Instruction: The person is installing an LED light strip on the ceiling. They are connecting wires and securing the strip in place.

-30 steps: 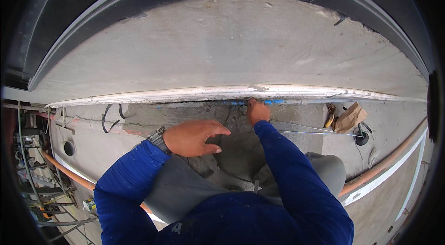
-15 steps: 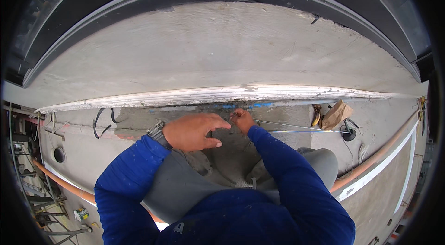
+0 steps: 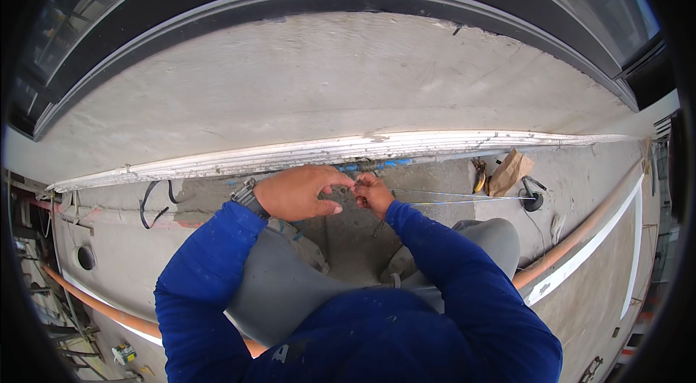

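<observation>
My right hand [image 3: 373, 194] is closed in a pinch above the damp strip of floor. Thin pale string [image 3: 464, 195] runs in two strands from beside that hand toward a black round base on the right; the fingers seem to grip its end, though the pinch hides it. My left hand [image 3: 297, 192], a watch [image 3: 248, 196] on its wrist, reaches in from the left. Its fingers are stretched out and its thumb stands apart. The left forefinger's tip meets the right fingertips, and nothing shows in the left palm.
A bundle of white pipes [image 3: 275, 152] lies along the wall [image 3: 326, 71]. To the right are a brown paper bag [image 3: 510, 173], a yellow-handled tool [image 3: 479, 176] and the black base [image 3: 532, 202]. A black strap [image 3: 148, 206] lies left; orange pipe [image 3: 547, 261] runs behind my legs.
My left hand has moved up and right until its forefinger meets my right hand's fingertips. The right hand keeps its pinch. The whole view has shifted slightly.
</observation>
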The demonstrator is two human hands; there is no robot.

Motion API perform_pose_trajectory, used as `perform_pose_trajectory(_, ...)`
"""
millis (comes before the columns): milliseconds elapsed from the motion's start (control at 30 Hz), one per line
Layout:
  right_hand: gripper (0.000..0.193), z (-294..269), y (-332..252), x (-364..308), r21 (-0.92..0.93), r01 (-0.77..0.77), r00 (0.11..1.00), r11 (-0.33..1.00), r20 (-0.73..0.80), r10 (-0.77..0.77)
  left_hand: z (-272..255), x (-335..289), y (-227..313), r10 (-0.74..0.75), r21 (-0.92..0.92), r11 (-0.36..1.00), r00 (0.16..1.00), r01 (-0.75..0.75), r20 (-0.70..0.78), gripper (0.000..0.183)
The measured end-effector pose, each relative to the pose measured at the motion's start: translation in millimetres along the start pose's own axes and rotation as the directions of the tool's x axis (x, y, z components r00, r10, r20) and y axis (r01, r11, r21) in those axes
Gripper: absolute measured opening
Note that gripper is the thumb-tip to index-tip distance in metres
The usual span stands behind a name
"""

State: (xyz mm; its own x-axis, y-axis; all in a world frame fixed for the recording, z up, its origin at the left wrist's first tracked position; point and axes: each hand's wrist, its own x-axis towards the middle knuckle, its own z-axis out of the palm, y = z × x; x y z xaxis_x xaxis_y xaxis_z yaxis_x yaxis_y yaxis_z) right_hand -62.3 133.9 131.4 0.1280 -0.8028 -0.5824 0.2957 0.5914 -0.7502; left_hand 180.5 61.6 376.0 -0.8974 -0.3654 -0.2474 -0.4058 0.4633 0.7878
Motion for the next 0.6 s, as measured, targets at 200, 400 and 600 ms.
perform_pose_trajectory(200,0.026,18,-19,-35,-0.124,0.024,0.999,0.992,0.027,-0.021,2,0,-10,-0.044,0.027,0.999,0.999,0.044,-0.009,0.055)
perform_pose_trajectory(400,0.034,20,-37,-62,-0.072,0.094,0.995,0.993,0.048,-0.091,8,6,-16,-0.133,0.068,0.989,0.99,0.13,0.044,0.054)
perform_pose_trajectory(600,0.044,30,-33,-74,-0.041,0.116,0.992,0.992,0.059,-0.113,25,16,-50,-0.182,0.115,0.978,0.982,0.176,0.042,0.062)
